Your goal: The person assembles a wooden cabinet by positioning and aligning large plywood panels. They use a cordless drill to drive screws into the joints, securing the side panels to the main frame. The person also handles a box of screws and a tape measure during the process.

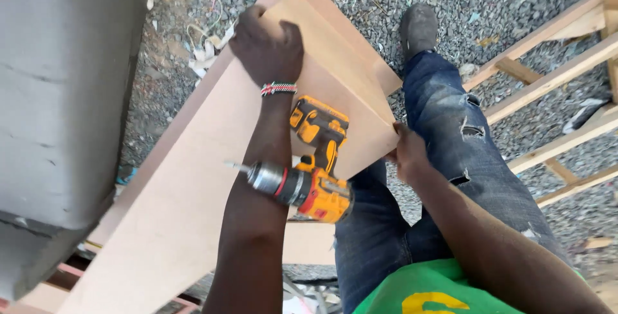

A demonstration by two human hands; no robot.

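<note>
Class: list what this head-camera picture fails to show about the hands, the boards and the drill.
- Left hand fingertips: curled over the small board edge.
- Right hand fingers: behind that board's corner.
- Drill underside: hidden by the left forearm.
- Long board: cut off by the bottom edge.

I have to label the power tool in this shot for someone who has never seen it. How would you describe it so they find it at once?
Start at the long pale board slanting across the middle. On it, just right of the left forearm whose hand grips a smaller panel, lies the cordless drill. It is the only yellow-and-black thing among bare wood, with a grey chuck pointing left.
</note>
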